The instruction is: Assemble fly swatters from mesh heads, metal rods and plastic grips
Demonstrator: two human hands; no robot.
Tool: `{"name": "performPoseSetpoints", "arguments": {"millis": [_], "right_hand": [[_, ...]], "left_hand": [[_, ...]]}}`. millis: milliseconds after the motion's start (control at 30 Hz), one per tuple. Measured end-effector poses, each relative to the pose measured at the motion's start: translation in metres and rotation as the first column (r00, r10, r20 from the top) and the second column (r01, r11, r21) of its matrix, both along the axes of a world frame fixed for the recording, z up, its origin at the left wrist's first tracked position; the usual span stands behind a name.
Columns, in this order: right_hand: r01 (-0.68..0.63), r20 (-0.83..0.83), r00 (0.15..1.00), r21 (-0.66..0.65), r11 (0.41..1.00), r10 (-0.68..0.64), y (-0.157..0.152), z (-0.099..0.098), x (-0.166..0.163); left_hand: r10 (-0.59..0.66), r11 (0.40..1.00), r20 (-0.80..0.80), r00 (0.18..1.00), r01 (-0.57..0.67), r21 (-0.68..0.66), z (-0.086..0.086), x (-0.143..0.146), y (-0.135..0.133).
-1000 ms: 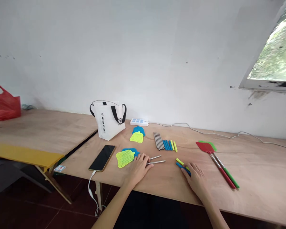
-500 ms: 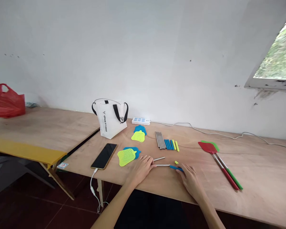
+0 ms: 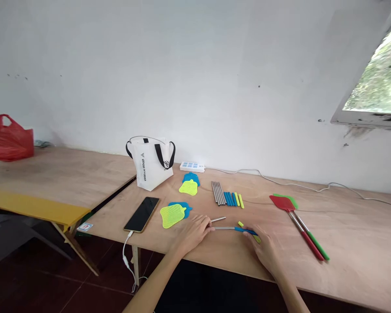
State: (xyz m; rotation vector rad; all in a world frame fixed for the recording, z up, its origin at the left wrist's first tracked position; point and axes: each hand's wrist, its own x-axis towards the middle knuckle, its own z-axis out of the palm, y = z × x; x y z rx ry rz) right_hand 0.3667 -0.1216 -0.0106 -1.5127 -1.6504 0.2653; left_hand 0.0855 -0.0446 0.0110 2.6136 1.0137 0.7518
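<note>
My left hand (image 3: 197, 230) rests on the table with its fingers closed on the end of a thin metal rod (image 3: 224, 228). A second metal rod (image 3: 219, 219) lies just beyond it and runs under my fingers. The rod's other end meets a blue handle sleeve (image 3: 244, 230), which my right hand (image 3: 262, 244) pinches. Whether the rod sits inside the sleeve I cannot tell. A yellow handle sleeve (image 3: 256, 238) shows partly beneath my right hand, its yellow end (image 3: 240, 224) sticking out beyond the blue one.
Yellow mesh swatter heads (image 3: 172, 216) and blue ones lie left. Several metal tubes (image 3: 218, 193) and blue and yellow sleeves (image 3: 233, 199) line up behind. Red (image 3: 308, 237) and green swatters lie right. A phone (image 3: 142, 214), white bag (image 3: 151, 163) and power strip (image 3: 192, 167) stand around.
My right hand and the blue sleeve have shifted slightly right, with the rod still meeting the sleeve. More yellow now shows beneath my right hand. My left hand has barely moved.
</note>
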Motion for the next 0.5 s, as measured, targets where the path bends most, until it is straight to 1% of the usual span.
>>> {"name": "performPoseSetpoints", "arguments": {"millis": [67,133,233,400,500], "right_hand": [[-0.037,0.012,0.999,0.005,0.999,0.037,-0.001,0.001,-0.002],[-0.103,0.042,0.994,-0.001,0.995,0.103,-0.001,0.000,-0.006],[-0.172,0.087,0.981,-0.014,0.985,0.172,-0.001,-0.003,-0.014],[-0.177,0.191,0.966,-0.009,0.984,0.175,0.000,-0.003,-0.020],[-0.165,0.265,0.951,0.003,0.986,0.158,0.001,-0.002,-0.021]], "left_hand": [[-0.030,1.000,-0.005,1.000,0.030,-0.004,0.002,0.001,-0.002],[-0.061,0.998,-0.009,0.998,0.061,-0.018,0.005,0.001,-0.004],[-0.083,0.996,0.000,0.997,0.083,-0.039,0.006,0.000,-0.006],[-0.096,0.995,0.015,0.995,0.096,-0.031,0.005,0.001,-0.004],[-0.052,0.998,0.027,0.998,0.053,-0.020,0.005,0.004,-0.004]]}}
